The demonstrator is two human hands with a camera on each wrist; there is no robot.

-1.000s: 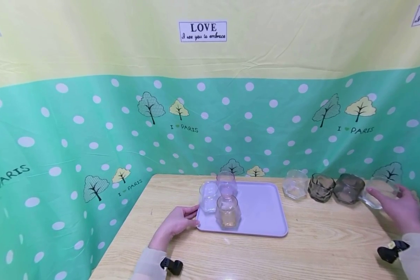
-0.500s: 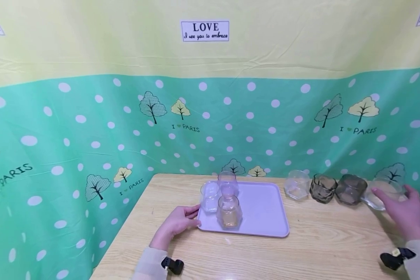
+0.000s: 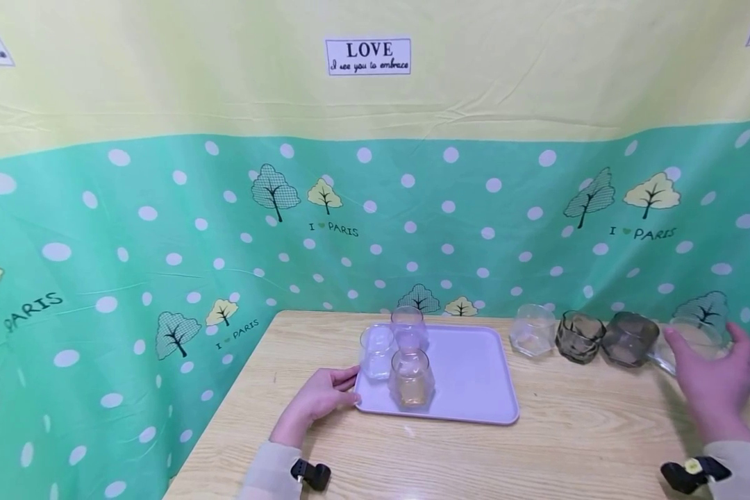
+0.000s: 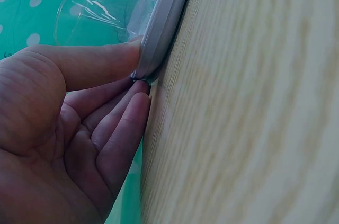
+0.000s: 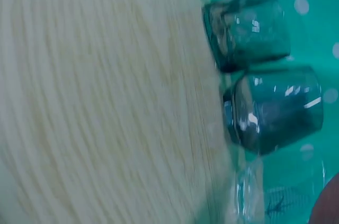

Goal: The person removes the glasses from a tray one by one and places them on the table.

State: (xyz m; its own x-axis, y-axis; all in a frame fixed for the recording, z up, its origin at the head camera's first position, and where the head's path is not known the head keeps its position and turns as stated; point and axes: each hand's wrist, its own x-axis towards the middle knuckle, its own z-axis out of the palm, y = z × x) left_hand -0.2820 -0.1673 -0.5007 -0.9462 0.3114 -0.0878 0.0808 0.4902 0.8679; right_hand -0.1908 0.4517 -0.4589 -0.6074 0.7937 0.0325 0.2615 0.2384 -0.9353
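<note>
My left hand [image 3: 325,397] pinches the left edge of a lilac tray [image 3: 475,375]; in the left wrist view, the thumb [image 4: 106,65] presses on the rim while the other fingers bend against its underside. Three faceted glasses stand upright on the tray's left part: a clear glass [image 3: 377,354], a pinkish glass [image 3: 408,332] and an amber-tinted glass [image 3: 412,382]. Far to the right, my right hand [image 3: 719,375] holds another clear glass [image 3: 694,337], thumb and fingers curled round its sides. Only a thumb tip [image 5: 327,205] shows in the right wrist view, beside that glass's rim.
Left of the held glass, a row holds a dark grey glass [image 3: 630,340], a smoky brown glass [image 3: 580,338] and a clear glass [image 3: 532,332]. They stand on the wooden table [image 3: 475,458] near its back edge. A green and yellow curtain [image 3: 350,180] hangs behind.
My right hand has turned slightly, its wrist shifting left and down, while it stays around the clear glass. The left hand keeps its place on the tray. The head view has drifted slightly.
</note>
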